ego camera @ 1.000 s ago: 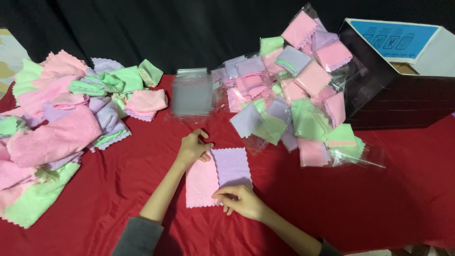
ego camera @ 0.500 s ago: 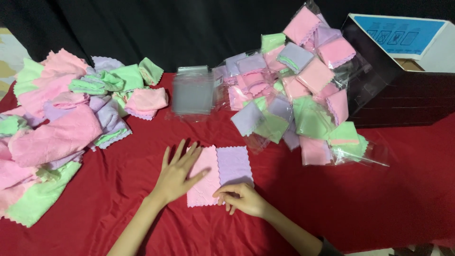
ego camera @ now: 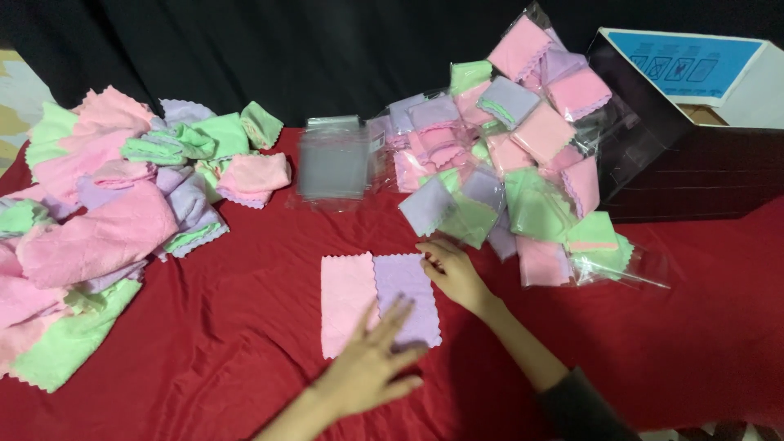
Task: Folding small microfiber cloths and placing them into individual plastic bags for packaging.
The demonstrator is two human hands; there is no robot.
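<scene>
- I see open red tablecloth [ego camera: 245,327] left of the two flat cloths [ego camera: 377,300].
- Bagged cloth pile [ego camera: 514,163] and dark box [ego camera: 694,171] block the right.

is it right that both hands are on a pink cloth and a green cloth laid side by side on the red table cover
Not quite. The head view shows the pink cloth lying beside a purple cloth, not a green one. The left hand rests at their near edge and the right hand touches the purple cloth's far corner, on the red table cover.

Small packing workspace, red-covered table [ego camera: 245,327], heaps of loose cloths [ego camera: 98,220], bagged cloths [ego camera: 523,155], cardboard box [ego camera: 694,122]
</scene>
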